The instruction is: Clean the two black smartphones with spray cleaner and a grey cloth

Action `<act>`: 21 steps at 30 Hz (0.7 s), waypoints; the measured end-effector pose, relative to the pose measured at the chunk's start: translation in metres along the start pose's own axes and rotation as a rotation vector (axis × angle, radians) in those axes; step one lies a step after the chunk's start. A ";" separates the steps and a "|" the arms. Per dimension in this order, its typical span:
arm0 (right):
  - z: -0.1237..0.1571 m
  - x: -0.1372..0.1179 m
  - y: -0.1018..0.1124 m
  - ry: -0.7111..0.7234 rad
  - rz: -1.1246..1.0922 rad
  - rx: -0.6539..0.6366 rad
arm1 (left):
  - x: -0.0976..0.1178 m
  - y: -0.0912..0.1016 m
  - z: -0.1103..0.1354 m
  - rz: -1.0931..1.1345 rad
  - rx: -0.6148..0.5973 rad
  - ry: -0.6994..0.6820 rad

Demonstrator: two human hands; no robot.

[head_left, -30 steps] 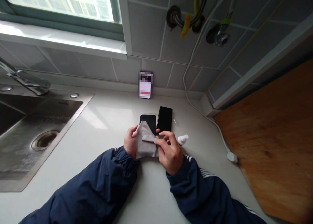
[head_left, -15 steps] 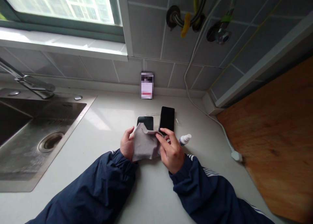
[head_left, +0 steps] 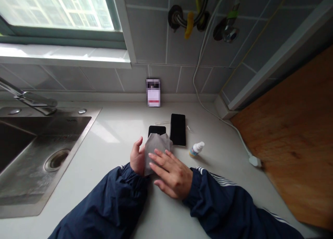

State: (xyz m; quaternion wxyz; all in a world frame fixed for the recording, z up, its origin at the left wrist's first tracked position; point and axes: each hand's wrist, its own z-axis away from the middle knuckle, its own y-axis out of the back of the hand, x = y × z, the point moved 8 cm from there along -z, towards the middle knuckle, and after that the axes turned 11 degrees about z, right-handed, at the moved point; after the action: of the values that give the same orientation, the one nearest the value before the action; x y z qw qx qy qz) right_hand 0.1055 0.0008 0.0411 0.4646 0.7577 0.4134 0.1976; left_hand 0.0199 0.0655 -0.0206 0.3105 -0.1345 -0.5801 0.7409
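A grey cloth [head_left: 156, 146] lies over the near end of a black phone [head_left: 156, 130] on the white counter [head_left: 111, 152]. My left hand [head_left: 137, 157] holds the cloth's left edge, thumb up. My right hand [head_left: 169, 172] lies flat on the cloth with fingers stretched out. A second black phone [head_left: 178, 129] lies just right of the cloth, untouched. A small white dropper bottle [head_left: 196, 149] lies on its side further right.
A steel sink [head_left: 39, 152] with a drain and tap [head_left: 31, 99] fills the left. A small card [head_left: 153, 92] leans on the tiled wall. A white cable [head_left: 234, 131] runs down to a plug by the wooden surface [head_left: 293, 134] at right.
My right hand let go of the pinched cloth corner and now lies flat on the cloth. The cloth has been folded over the left phone. The view tilted slightly.
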 end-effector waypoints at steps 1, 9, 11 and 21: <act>0.001 0.000 -0.004 0.007 0.004 -0.032 | 0.000 0.000 0.001 -0.015 0.008 0.004; 0.003 0.012 -0.017 -0.093 0.083 -0.118 | -0.004 0.000 0.001 -0.069 0.068 -0.001; 0.004 0.015 -0.017 -0.133 0.120 -0.116 | -0.005 -0.001 0.000 -0.063 0.062 -0.010; 0.005 0.033 -0.004 -0.302 0.229 -0.013 | -0.014 -0.017 0.001 -0.067 -0.008 0.078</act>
State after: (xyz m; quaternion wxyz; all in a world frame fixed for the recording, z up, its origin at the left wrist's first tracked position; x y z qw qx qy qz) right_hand 0.1264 0.0257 0.0318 0.5008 0.8178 0.2485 0.1361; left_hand 0.0351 0.0586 -0.0069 0.3570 -0.1450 -0.5747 0.7220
